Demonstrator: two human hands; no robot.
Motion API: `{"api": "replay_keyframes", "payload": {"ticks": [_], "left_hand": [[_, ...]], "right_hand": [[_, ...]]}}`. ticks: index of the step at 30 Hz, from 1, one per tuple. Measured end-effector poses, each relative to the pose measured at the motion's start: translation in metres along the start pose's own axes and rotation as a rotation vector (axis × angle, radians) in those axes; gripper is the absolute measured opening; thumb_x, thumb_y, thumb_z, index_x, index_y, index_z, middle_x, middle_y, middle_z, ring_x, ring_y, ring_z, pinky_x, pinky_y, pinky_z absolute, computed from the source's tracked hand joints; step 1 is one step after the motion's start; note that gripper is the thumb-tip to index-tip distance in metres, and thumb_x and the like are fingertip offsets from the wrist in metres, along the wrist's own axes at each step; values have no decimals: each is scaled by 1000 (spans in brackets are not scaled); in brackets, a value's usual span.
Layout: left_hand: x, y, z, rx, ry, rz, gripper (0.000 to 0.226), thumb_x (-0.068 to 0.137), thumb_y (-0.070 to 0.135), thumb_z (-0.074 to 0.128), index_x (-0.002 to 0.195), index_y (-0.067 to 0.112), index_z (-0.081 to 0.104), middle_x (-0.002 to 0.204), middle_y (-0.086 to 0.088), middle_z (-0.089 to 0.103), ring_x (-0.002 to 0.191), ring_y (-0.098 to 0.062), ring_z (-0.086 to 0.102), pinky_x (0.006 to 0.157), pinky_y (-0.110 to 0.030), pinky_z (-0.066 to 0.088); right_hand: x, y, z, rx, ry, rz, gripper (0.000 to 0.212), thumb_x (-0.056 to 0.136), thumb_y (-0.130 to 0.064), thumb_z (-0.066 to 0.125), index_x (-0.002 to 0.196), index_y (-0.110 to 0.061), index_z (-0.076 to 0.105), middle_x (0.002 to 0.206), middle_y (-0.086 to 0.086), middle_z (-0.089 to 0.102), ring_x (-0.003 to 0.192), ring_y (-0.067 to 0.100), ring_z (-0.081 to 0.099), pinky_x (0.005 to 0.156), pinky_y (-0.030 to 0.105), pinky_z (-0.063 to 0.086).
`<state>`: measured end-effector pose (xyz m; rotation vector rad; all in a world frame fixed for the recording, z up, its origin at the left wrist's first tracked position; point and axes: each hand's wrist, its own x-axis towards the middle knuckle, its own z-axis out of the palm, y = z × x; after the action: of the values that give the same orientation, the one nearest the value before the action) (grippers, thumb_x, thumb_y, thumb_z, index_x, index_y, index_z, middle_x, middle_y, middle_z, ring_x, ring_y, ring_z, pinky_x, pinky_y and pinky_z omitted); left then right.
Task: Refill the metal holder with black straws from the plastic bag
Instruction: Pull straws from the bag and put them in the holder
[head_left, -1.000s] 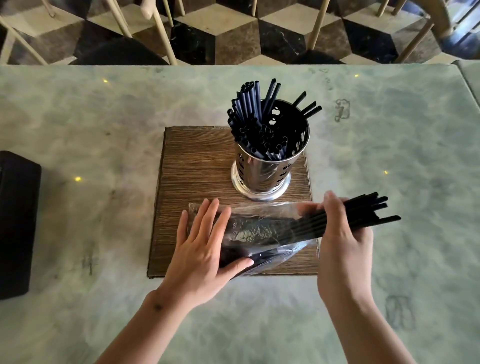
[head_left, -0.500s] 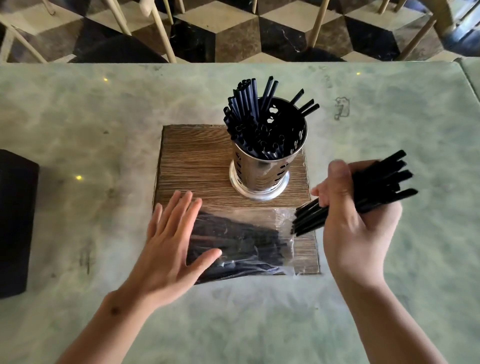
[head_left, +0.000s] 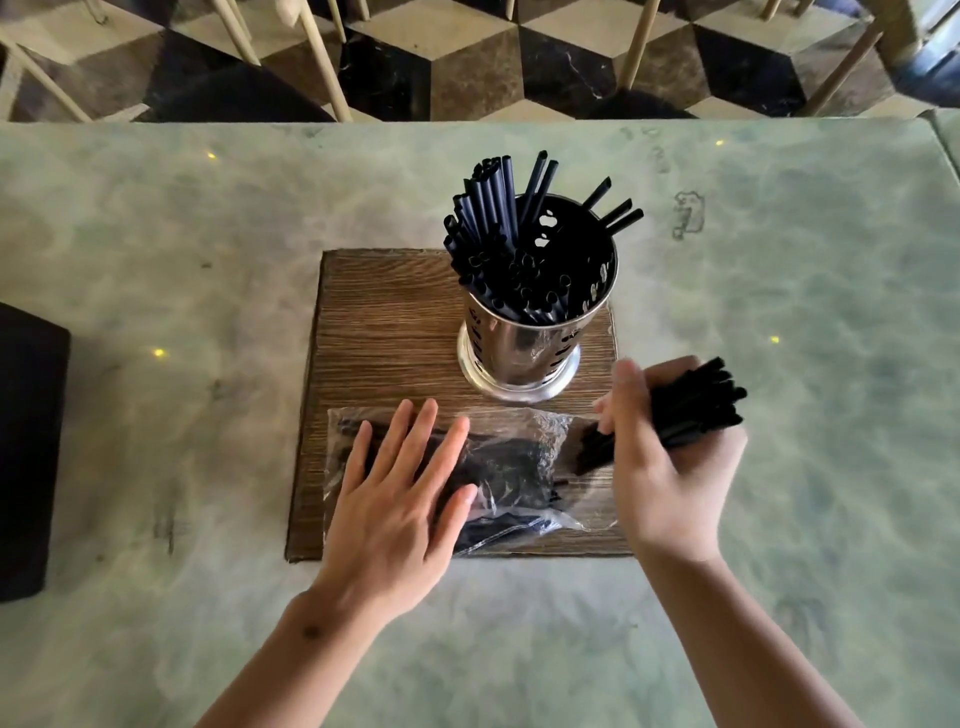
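Head cam: right hand (head_left: 670, 462) grips a straw bundle (head_left: 696, 410), left hand (head_left: 395, 499) flat on the plastic bag (head_left: 519, 467). Loose grip could scatter straws before the metal holder (head_left: 524, 353).

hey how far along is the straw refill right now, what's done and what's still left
Done: the metal holder on the wooden board already stands partly filled with black straws, with open space on its right side. In hand: the right hand grips a bundle of straws clear of the plastic bag, not yet in the holder. The left hand presses flat on the bag. Left: drop that bundle in, then fetch the straws remaining in the bag.
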<state>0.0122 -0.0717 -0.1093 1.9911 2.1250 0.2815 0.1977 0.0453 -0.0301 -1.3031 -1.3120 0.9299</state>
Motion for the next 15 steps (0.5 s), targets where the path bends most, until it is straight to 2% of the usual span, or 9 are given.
{"api": "replay_keyframes", "payload": {"ticks": [3, 6, 8, 10, 13, 15], "left_hand": [[1, 0, -7, -21, 18, -16, 67, 110, 54, 19, 162, 16, 36, 169, -10, 35, 159, -27, 27, 128, -55, 21], [1, 3, -13, -104, 161, -61, 63, 112, 45, 22, 148, 6, 55, 152, -12, 57, 146, -31, 50, 121, -56, 33], [1, 4, -14, -111, 257, -85, 53, 111, 35, 31, 139, 3, 63, 141, -13, 66, 134, -33, 61, 115, -58, 43], [0, 6, -13, -106, 271, -124, 50, 108, 29, 35, 136, 3, 66, 137, -13, 68, 132, -34, 63, 112, -58, 46], [-3, 6, -7, -107, 247, -110, 55, 111, 34, 29, 135, 5, 68, 142, -14, 66, 138, -34, 58, 112, -59, 47], [-6, 3, -1, -100, 241, -79, 57, 112, 35, 26, 136, 5, 68, 148, -15, 61, 143, -34, 54, 113, -59, 46]], "right_hand": [[-6, 6, 0, -24, -76, 9, 43, 95, -54, 63, 72, -19, 57, 60, 4, 63, 57, 33, 63, 60, 51, 53], [-7, -2, 1, -29, -107, -25, 47, 97, -61, 56, 73, -21, 58, 59, 0, 66, 50, 15, 64, 52, 37, 54], [-4, -6, 2, -38, -121, -29, 53, 98, -61, 55, 74, -14, 56, 56, 0, 64, 48, 16, 64, 50, 35, 52], [0, -10, 2, -71, -153, -1, 52, 96, -57, 58, 76, -9, 54, 54, 1, 60, 49, 20, 60, 50, 38, 50], [12, -21, 0, -168, -196, 4, 42, 92, -50, 63, 72, -15, 52, 58, 4, 55, 51, 24, 50, 48, 28, 42], [24, -34, -2, -244, -227, -24, 46, 91, -46, 65, 66, -14, 45, 61, 10, 53, 47, 24, 43, 43, 27, 34]]}}
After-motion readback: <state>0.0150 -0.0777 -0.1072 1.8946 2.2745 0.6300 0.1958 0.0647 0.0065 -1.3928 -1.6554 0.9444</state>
